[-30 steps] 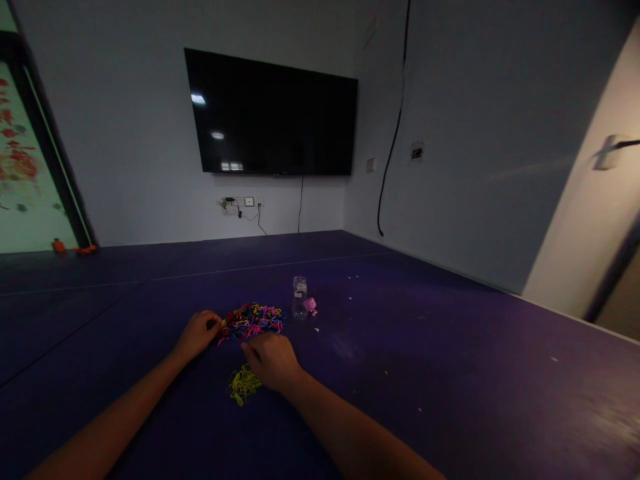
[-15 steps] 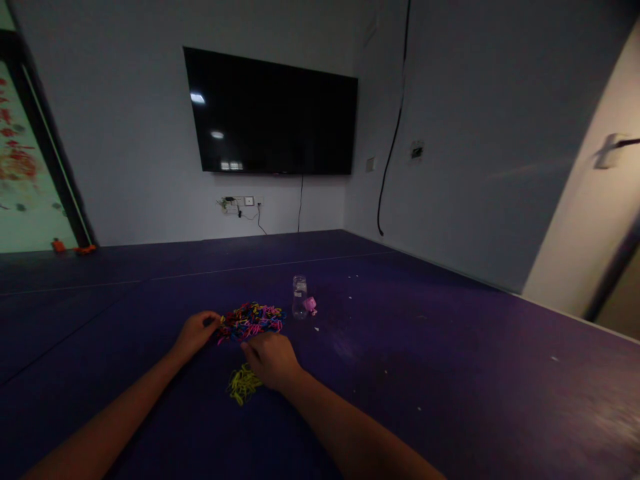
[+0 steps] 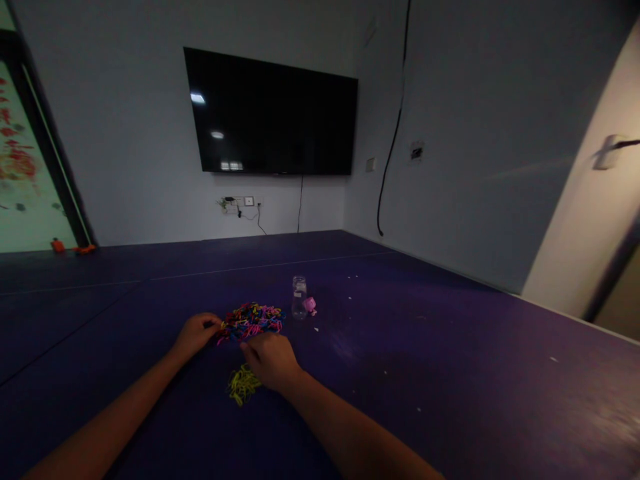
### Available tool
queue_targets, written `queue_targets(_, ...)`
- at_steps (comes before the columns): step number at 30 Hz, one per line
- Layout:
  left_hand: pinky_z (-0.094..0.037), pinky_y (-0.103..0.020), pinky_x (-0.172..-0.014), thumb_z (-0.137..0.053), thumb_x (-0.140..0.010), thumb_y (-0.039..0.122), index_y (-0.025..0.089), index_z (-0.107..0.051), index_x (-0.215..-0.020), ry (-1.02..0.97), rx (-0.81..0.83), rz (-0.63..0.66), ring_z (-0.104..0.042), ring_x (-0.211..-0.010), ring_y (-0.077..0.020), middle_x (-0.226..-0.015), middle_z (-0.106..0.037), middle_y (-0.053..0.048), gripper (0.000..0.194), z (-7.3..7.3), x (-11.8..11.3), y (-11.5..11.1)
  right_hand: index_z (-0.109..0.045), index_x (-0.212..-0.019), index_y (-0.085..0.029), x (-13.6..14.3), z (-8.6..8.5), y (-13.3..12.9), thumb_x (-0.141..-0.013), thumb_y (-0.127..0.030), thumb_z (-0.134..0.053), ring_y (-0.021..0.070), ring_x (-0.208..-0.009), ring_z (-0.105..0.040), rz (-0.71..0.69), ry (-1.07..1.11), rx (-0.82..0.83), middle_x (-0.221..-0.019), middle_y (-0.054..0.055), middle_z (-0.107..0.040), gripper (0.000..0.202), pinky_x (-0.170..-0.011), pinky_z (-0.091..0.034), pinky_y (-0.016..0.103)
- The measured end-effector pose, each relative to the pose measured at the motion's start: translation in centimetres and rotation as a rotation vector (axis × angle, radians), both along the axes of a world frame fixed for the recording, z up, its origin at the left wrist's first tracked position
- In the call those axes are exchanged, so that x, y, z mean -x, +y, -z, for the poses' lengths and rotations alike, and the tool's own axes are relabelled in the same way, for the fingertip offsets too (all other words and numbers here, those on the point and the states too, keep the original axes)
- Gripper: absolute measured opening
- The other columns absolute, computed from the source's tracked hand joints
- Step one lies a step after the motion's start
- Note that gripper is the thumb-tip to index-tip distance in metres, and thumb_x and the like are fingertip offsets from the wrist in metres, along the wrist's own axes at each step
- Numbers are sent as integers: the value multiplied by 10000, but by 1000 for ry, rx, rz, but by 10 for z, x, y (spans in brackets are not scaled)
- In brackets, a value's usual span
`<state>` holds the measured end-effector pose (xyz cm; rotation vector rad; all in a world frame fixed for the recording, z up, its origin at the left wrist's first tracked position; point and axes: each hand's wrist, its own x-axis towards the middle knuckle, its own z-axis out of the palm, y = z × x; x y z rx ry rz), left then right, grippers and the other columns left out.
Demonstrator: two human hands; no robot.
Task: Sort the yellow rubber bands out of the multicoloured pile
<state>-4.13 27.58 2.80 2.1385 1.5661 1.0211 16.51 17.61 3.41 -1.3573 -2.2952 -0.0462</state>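
Note:
A heap of multicoloured rubber bands (image 3: 253, 320) lies on the purple surface in front of me. At its left edge, my left hand (image 3: 196, 335) is closed in a pinch, with a yellow band at the fingertips. My right hand (image 3: 273, 360) is closed at the near side of the heap, thumb and fingers together; what it holds, if anything, is hidden. A smaller pile of yellow-green rubber bands (image 3: 243, 385) lies just left of and below the right hand. Behind the heap stands a clear bottle (image 3: 299, 299), with a small pink cap-like piece (image 3: 310, 305) beside it.
Small white scraps (image 3: 317, 329) are scattered over the purple surface (image 3: 450, 347). A dark television (image 3: 275, 113) hangs on the far wall, above sockets and cables. A black cable (image 3: 393, 147) dangles on the right wall. A door handle (image 3: 620, 143) shows at far right.

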Motion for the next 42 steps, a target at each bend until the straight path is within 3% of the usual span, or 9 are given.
queue_targets(16, -456, -317, -757, -525, -702, 283, 212, -696, -607, 292, -163, -15, -643, -792, -230, -765, -715, -58, 208, -3, -6, -4, -620, -780, -179, 1, 2, 3, -917, -352, -374, 148, -731, -617, 7, -18, -4, -792, 55, -676, 331, -573, -362, 223)
queue_targets(26, -468, -288, -717, -516, -685, 289, 217, -681, -581, 153, -106, 49, -658, -742, -208, -746, -720, -34, 208, -2, -5, -5, -619, -757, -169, 0, 3, 3, -914, -337, -381, 159, -720, -627, 5, 6, -13, -773, 55, -674, 331, -556, -355, 229)
queue_targets(31, -470, -297, -718, -523, -664, 331, 211, -687, -603, 66, -77, -32, -660, -746, -218, -759, -727, -33, 212, -3, -2, -4, -628, -784, -178, 0, 2, 2, -917, -341, -384, 149, -727, -615, -5, 1, 2, -791, 55, -676, 322, -581, -370, 222)
queue_targets(37, -454, -271, -544, -499, -691, 382, 156, -707, -735, -65, 32, -106, -617, -537, -181, -638, -704, -41, 310, 2, 4, -1, -628, -778, -182, -1, 0, 1, -921, -341, -363, 148, -720, -616, 2, -11, -2, -782, 49, -676, 341, -569, -362, 227)
queue_targets(42, -459, -266, -549, -512, -701, 391, 170, -712, -741, -54, 34, -116, -644, -593, -194, -681, -724, -47, 301, 2, 4, -2, -628, -779, -181, 0, 2, 2, -923, -345, -356, 148, -743, -624, -2, -6, 4, -794, 49, -678, 348, -574, -360, 227)
